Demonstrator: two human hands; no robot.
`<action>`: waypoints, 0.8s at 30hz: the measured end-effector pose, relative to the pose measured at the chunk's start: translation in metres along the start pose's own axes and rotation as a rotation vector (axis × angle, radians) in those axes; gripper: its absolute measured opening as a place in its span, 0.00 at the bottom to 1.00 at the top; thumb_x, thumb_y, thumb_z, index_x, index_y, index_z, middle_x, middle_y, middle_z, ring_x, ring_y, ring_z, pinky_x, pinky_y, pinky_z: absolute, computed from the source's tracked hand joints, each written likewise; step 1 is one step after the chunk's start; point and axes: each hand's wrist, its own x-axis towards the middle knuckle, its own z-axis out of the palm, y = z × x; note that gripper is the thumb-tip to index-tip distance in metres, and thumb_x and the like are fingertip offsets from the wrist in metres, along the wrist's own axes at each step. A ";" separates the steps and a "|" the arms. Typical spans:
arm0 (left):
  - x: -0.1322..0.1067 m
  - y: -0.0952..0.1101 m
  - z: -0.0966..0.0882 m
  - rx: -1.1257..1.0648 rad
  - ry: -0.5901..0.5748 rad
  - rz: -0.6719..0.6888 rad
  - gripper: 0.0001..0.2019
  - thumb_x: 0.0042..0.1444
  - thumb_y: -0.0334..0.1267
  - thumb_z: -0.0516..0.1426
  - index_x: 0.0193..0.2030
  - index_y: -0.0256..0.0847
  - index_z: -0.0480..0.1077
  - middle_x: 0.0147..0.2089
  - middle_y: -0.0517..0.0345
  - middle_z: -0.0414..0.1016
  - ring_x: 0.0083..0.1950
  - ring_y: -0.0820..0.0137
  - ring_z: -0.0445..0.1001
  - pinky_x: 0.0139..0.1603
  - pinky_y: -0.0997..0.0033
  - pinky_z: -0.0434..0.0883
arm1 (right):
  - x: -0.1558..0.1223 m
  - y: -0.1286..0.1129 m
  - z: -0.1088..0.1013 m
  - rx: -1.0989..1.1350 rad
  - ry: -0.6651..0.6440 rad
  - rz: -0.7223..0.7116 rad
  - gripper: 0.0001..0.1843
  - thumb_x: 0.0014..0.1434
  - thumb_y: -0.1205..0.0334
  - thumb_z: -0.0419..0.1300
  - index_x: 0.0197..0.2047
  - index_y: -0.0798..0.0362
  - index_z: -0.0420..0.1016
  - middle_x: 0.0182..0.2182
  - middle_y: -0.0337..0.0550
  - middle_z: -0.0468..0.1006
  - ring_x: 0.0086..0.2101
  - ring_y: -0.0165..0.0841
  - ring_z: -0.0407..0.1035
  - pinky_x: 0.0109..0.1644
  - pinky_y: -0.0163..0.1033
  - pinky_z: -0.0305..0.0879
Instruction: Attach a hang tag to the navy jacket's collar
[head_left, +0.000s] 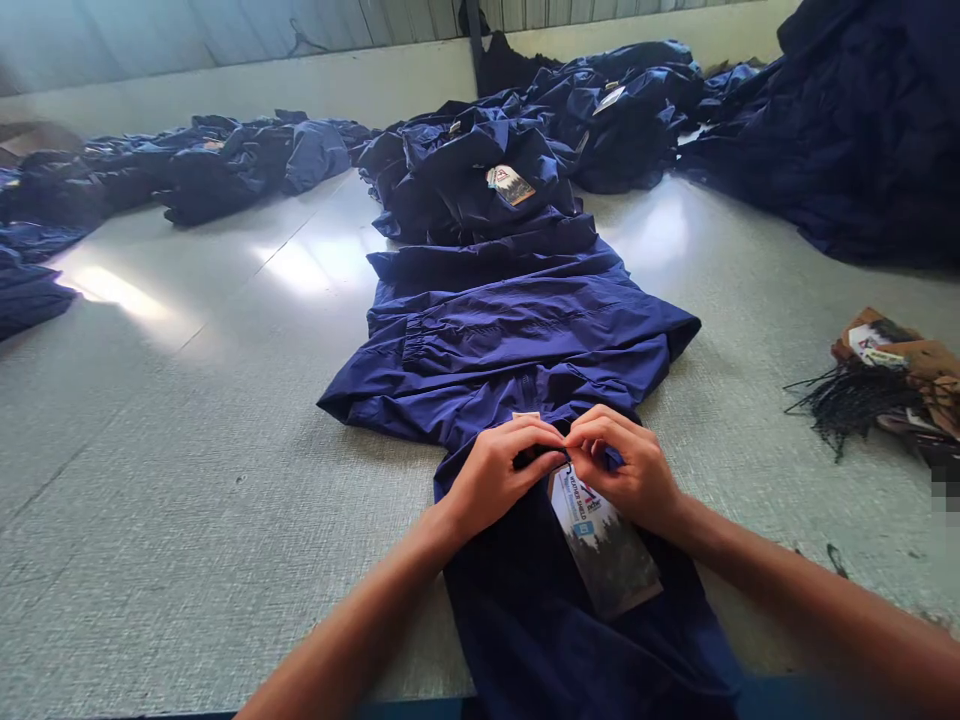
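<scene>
near edge of the worktop [187, 540]: navy jacket [570, 650] laid flat, hang tag [604, 545] lying on it. left hand [499, 475] and right hand [619, 470] both narrow, fingertips meeting at the tag's top, pinching its string, mostly hidden. tag not yet seen fixed. tagged jackets [480, 180] piled toward far edge, already tagged; tag bundle [877, 350] near right edge.

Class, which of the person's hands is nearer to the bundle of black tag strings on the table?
The right hand. It is beside the black tag strings, across a stretch of table; the left hand is farther off, beyond the right hand.
</scene>
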 end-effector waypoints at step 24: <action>-0.002 0.002 0.003 0.066 0.004 -0.035 0.06 0.65 0.37 0.58 0.41 0.40 0.77 0.36 0.57 0.81 0.37 0.69 0.76 0.46 0.67 0.72 | 0.001 0.002 -0.002 -0.020 -0.042 0.064 0.04 0.64 0.66 0.59 0.39 0.50 0.74 0.33 0.40 0.78 0.28 0.28 0.71 0.29 0.33 0.69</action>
